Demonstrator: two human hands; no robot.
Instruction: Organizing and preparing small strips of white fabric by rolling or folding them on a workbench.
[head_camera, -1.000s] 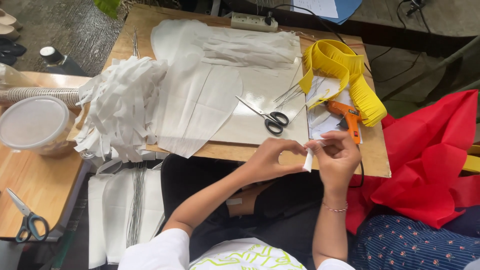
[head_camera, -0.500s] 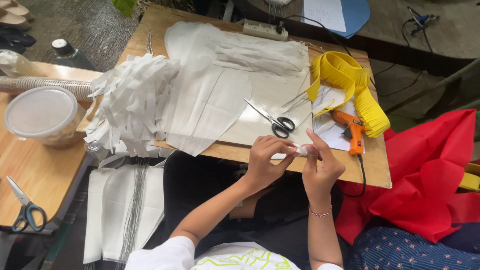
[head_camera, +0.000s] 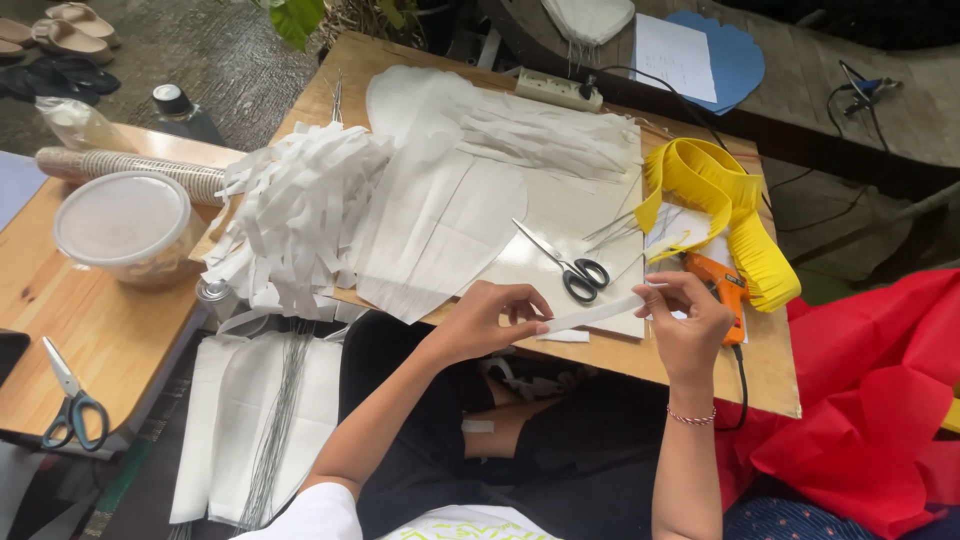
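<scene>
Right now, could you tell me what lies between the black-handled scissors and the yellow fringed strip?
In the head view, thin metal wires fan across the white sheet between the scissors and the yellow fringed strip.

Two light wooden desks: main desk (head_camera: 770, 385) centre, second desk (head_camera: 130, 330) left, just beside it. Rough grey concrete floor (head_camera: 200, 50) beyond. Dark wooden bench (head_camera: 860, 110) top right. Daylight, soft shadows.
</scene>
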